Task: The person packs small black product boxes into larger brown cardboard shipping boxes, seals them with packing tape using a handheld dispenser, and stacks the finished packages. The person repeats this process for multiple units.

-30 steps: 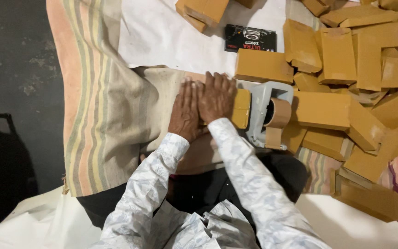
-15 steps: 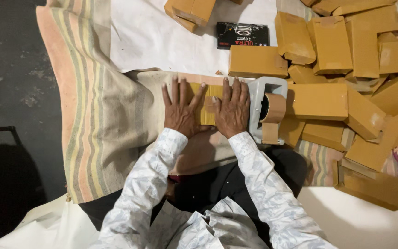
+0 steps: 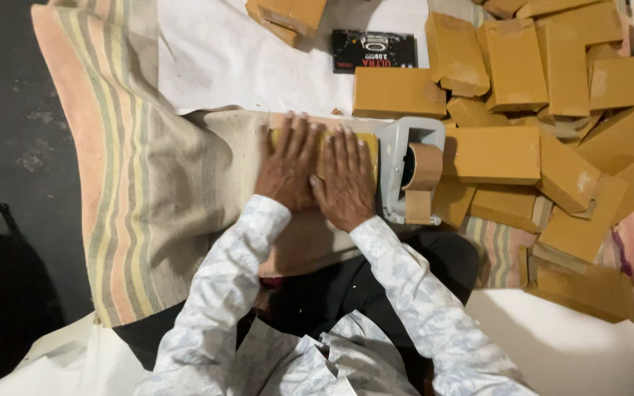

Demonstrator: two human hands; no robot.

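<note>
My left hand [image 3: 288, 165] and my right hand [image 3: 345, 178] lie flat, side by side, palms down on a brown-taped packet [image 3: 370, 148] that rests on a board across my lap. The hands cover most of the packet; only its yellow-brown right end shows. Both hands have their fingers spread and press on the packet without gripping it. A grey tape dispenser [image 3: 405, 172] with a roll of brown tape [image 3: 425, 166] lies just right of my right hand.
Several brown-wrapped packets [image 3: 492, 154] are heaped to the right and at the top. A black flat box [image 3: 373, 50] lies on white paper [image 3: 236, 66]. A striped cloth [image 3: 148, 183] covers the left side, with dark floor beyond it.
The hands were together, spread apart along the packet half a second ago, and have now come back together near its middle.
</note>
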